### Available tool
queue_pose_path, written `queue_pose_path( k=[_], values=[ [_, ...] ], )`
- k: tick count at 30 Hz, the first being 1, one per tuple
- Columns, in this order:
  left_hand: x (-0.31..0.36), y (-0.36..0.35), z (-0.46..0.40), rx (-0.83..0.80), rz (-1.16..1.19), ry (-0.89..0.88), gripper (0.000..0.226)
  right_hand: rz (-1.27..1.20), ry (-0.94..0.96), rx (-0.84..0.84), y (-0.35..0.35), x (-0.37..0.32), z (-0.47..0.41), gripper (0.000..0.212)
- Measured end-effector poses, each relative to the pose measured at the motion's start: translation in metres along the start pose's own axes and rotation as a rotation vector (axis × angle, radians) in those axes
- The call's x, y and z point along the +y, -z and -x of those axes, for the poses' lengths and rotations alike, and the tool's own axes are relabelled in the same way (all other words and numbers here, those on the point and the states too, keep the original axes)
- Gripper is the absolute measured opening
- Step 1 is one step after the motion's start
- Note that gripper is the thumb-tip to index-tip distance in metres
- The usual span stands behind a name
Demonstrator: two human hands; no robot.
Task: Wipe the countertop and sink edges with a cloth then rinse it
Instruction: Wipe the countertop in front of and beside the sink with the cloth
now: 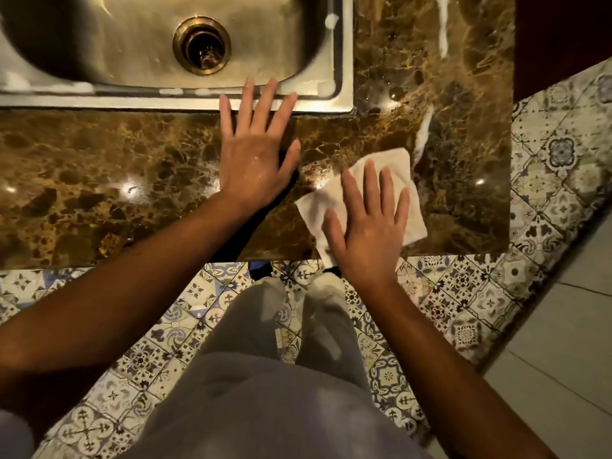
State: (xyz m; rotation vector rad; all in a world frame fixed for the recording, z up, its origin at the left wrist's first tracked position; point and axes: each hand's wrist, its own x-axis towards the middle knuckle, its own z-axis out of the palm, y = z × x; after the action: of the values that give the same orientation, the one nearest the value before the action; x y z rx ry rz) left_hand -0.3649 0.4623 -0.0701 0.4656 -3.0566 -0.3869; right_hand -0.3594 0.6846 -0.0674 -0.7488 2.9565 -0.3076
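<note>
Seen from above: two bare hands on a brown marble surface (132,180). Right hand (367,226) spread flat, fingers straight, pressing one white cloth (390,160) down at about 4 o'clock from the steel sink (344,61), likely to wipe. Left hand (255,160) released, flat, fingertips over the sink's near rim, probably for balance. Three or so white foam streaks (442,24) waiting at 1 o'clock.

Both bare forearms reach forward from the lower corners. The left hand (255,160) lies palm-down, fingers straight and spread, fingertips furthest forward. The right hand (367,226) is also palm-down with straight, slightly spread fingers, pressing flat, set nearer the body than the left.
</note>
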Motion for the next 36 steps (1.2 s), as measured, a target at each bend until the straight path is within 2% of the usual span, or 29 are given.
queue_pose_path(
  k=[2,4,6,8,17,22,29,31,33,34,36],
  values=[
    [0.002,0.001,0.002,-0.018,-0.002,-0.073,0.065,0.017,-0.038,-0.015,0.003,0.009,0.012,0.062],
    [0.004,0.002,0.005,-0.032,-0.004,-0.129,0.067,0.019,-0.167,0.000,0.007,0.027,0.010,0.062],
    [0.005,0.000,0.006,-0.046,-0.022,-0.154,0.068,0.015,-0.292,0.044,0.011,0.047,0.001,0.063],
    [0.005,-0.002,0.004,-0.057,-0.051,-0.150,0.069,0.020,-0.320,0.065,0.014,0.058,-0.010,0.063],
    [0.019,-0.010,0.009,-0.038,-0.117,-0.052,0.072,-0.021,-0.191,-0.029,0.025,0.086,-0.061,0.066],
    [0.025,-0.008,0.008,-0.021,-0.099,-0.026,0.067,0.027,-0.171,-0.016,0.021,0.086,-0.088,0.067],
    [0.025,-0.011,0.008,0.005,-0.071,-0.017,0.061,0.000,0.210,-0.096,0.009,0.050,-0.008,0.066],
    [0.025,-0.013,0.007,0.006,-0.074,-0.018,0.062,-0.061,0.301,-0.228,0.010,0.058,0.014,0.064],
    [0.025,-0.012,0.008,0.007,-0.065,-0.006,0.061,-0.286,0.258,-0.234,0.017,0.079,0.023,0.059],
    [0.025,-0.011,0.008,0.012,-0.060,-0.002,0.061,-0.252,0.254,-0.198,0.023,0.092,0.022,0.060],
    [0.026,-0.011,0.008,0.022,-0.053,0.009,0.061,-0.019,0.165,-0.198,0.032,0.118,0.010,0.065]
  ],
)
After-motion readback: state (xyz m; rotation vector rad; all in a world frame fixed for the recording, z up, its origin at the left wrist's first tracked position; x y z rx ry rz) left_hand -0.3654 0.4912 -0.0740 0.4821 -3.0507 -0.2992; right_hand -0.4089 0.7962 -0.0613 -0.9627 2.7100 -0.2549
